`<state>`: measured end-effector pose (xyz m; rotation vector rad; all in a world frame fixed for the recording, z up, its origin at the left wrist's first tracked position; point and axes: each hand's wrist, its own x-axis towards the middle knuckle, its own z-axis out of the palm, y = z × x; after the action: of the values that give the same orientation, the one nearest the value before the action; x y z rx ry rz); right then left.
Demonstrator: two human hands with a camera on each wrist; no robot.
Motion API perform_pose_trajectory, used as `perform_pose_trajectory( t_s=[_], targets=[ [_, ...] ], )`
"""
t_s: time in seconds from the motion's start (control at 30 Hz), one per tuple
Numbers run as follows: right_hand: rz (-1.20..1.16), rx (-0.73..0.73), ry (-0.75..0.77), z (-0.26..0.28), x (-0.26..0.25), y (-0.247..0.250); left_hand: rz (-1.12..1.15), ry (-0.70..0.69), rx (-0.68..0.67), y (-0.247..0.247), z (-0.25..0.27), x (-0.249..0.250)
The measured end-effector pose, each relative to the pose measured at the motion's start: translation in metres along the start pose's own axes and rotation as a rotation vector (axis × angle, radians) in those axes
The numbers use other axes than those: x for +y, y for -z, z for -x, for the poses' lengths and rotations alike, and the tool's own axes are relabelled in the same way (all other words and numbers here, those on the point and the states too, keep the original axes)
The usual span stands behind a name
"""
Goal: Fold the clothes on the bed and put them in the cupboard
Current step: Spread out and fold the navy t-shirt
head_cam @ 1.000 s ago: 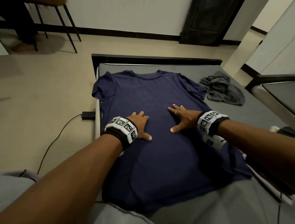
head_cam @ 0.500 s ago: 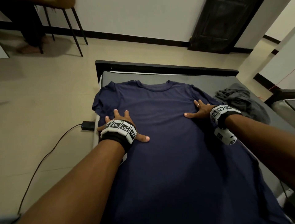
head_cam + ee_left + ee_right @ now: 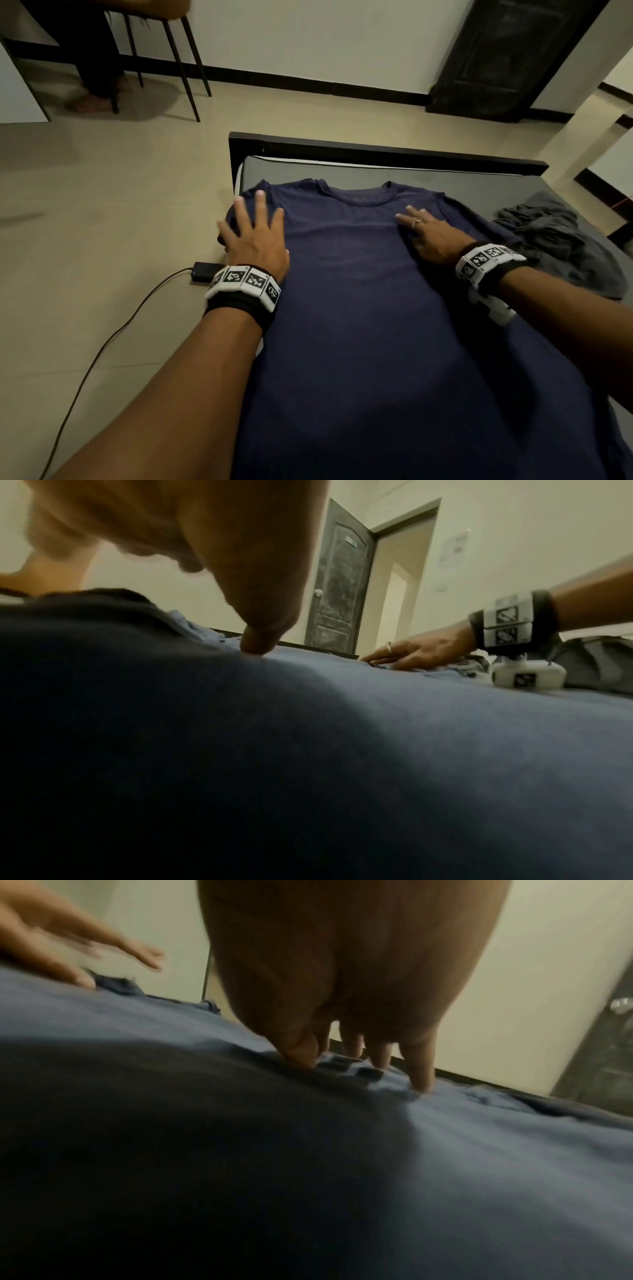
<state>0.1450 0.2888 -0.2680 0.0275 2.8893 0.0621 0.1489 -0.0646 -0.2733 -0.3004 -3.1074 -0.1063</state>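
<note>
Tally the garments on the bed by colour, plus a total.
Navy blue: 1, the T-shirt spread flat, left hand and right hand resting open on it.
Grey: 1 visible, the crumpled garment at the right; it is bunched, so more pieces may be hidden.
Total: 2 on the bed.

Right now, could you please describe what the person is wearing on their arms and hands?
Both forearms are bare, with no sleeves. Each wrist carries a black strap with white blocks printed with black-and-white square markers: left wristband, right wristband. A white camera pod hangs under the right wrist. The right hand wears a ring; the left hand shows none.
</note>
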Motion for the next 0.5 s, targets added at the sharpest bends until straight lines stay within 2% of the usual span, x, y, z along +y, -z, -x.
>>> perform_pose_trajectory(
  t_s=[0.03, 0.1, 0.17, 0.3, 0.4, 0.5],
  targets=[
    [-0.073, -0.088, 0.014, -0.004, -0.008, -0.003, 0.032, -0.126, -0.053, -0.001, -0.003, 0.007],
    [-0.131, -0.146, -0.021, -0.012, -0.013, -0.004, 0.077, -0.296, -0.226, -0.004, -0.005, 0.019],
    [-0.144, -0.153, -0.073, -0.019, -0.007, -0.001, 0.091, -0.309, -0.317, -0.007, -0.006, 0.022],
    [-0.176, -0.186, -0.220, -0.034, 0.004, 0.008, 0.150, -0.110, -0.332, -0.011, -0.017, 0.004],
    [-0.184, -0.173, -0.304, -0.046, 0.001, 0.008, 0.120, 0.050, -0.443, -0.007, -0.036, -0.018],
    [-0.165, -0.166, -0.372, -0.060, 0.002, 0.002, 0.228, 0.165, -0.503, -0.002, -0.054, -0.050]
  ],
)
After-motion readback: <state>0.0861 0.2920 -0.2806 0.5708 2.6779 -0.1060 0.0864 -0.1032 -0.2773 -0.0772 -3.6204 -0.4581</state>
